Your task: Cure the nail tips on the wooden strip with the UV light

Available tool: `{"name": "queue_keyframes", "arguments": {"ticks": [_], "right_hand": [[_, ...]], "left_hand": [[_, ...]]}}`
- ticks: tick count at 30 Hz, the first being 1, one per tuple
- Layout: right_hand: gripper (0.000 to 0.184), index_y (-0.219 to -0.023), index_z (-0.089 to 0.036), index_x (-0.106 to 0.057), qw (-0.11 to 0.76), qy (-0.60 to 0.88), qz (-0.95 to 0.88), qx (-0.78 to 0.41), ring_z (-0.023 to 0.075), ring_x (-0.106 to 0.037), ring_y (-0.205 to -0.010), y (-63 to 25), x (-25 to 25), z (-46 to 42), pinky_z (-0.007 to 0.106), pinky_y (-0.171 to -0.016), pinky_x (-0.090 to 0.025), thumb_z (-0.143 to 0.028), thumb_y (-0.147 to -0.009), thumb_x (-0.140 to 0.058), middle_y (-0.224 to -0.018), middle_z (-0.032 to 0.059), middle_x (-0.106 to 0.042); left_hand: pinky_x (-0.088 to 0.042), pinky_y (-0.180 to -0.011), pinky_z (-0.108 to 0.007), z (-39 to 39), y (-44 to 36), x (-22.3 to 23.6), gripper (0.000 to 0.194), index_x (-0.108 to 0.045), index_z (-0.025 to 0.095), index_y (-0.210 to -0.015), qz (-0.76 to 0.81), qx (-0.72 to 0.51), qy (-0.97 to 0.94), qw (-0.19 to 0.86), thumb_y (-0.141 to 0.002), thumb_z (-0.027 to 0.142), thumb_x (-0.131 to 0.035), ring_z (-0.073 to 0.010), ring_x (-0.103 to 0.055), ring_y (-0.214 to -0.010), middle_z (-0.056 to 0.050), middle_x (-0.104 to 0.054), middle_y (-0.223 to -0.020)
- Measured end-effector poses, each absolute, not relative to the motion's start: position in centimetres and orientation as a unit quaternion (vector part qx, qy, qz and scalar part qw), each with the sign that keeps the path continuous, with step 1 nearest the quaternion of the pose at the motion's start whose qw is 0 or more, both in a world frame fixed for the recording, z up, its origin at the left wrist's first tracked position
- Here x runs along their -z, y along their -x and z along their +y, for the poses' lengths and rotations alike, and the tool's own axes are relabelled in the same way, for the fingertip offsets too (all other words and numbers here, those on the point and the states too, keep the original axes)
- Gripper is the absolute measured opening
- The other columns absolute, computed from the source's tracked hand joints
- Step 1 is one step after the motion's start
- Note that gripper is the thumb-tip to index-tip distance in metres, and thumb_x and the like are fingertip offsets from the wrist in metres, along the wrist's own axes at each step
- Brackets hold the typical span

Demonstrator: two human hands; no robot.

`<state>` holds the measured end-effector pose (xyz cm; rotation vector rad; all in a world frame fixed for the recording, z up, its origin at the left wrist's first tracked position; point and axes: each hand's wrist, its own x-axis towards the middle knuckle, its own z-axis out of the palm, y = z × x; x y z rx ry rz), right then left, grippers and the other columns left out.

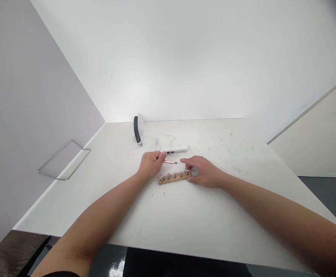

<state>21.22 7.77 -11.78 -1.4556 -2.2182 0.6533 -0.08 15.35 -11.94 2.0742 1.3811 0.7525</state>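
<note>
White tabletop [222, 215] with open room toward its near edge; left hand [152, 163] curled, pinching a slim pink metal rod [170, 162]; right hand [204, 172] spread over a wooden strip studded with steel balls [173, 177].

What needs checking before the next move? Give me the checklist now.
Left hand holding the slim pink rod: ok.
Right hand on the end of the wooden strip: ok.
Five metal balls sitting in a row on the strip: ok.
Grey piece at the strip's end, attached to it: cannot tell, fingers partly hide it.
White pen-shaped device apart from both hands: ok.
Tabletop free of dark specks near the strip: not ok.
</note>
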Motion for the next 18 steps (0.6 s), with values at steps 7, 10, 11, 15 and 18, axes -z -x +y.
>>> {"name": "queue_keyframes", "arguments": {"ticks": [7,10,11,15,18], "right_hand": [[0.055,-0.121,-0.022,-0.047,0.211,0.519,-0.796,-0.231,0.0205,-0.053,-0.092,-21.23,11.79,7.76,0.042,-0.089,-0.038,-0.024,-0.066,-0.058,-0.092,0.0037,-0.061],[0.056,-0.121,-0.021,-0.047,0.211,0.522,-0.793,-0.233,0.0203,-0.053,-0.092,-21.22,11.74,7.74,0.041,-0.090,-0.038,-0.024,-0.066,-0.058,-0.092,0.0038,-0.061],[0.055,-0.121,-0.021,-0.047,0.212,0.522,-0.792,-0.234,0.0202,-0.053,-0.092,-21.22,11.72,7.74,0.041,-0.090,-0.038,-0.024,-0.066,-0.058,-0.092,0.0037,-0.061],[0.055,-0.120,-0.022,-0.047,0.216,0.521,-0.791,-0.237,0.0197,-0.053,-0.091,-21.24,11.74,7.74,0.041,-0.090,-0.038,-0.023,-0.066,-0.058,-0.091,0.0034,-0.061],[0.056,-0.120,-0.022,-0.047,0.214,0.520,-0.792,-0.239,0.0196,-0.052,-0.091,-21.26,11.73,7.74,0.041,-0.090,-0.037,-0.022,-0.066,-0.059,-0.091,0.0033,-0.061]], "left_hand": [[-0.020,-0.047,-0.022,15.61,0.15,12.22,0.045,-0.027,0.016,-0.049,0.507,-0.278,-0.773,0.260,-0.079,0.049,-0.034,-0.0075,-0.025,-0.047,0.004,-0.026,-0.046],[-0.019,-0.047,-0.022,15.61,0.14,12.20,0.045,-0.026,0.016,-0.049,0.505,-0.278,-0.776,0.258,-0.079,0.049,-0.034,-0.0074,-0.025,-0.047,0.004,-0.025,-0.047],[-0.019,-0.047,-0.022,15.60,0.13,12.18,0.045,-0.026,0.016,-0.049,0.504,-0.278,-0.777,0.255,-0.079,0.049,-0.034,-0.0074,-0.025,-0.047,0.004,-0.025,-0.047],[-0.020,-0.047,-0.022,15.55,0.14,12.15,0.045,-0.028,0.016,-0.049,0.502,-0.277,-0.781,0.247,-0.079,0.049,-0.034,-0.0076,-0.026,-0.047,0.004,-0.026,-0.047],[-0.020,-0.047,-0.022,15.55,0.16,12.15,0.046,-0.029,0.016,-0.048,0.502,-0.275,-0.782,0.246,-0.080,0.049,-0.033,-0.0077,-0.027,-0.047,0.004,-0.026,-0.047]]}}
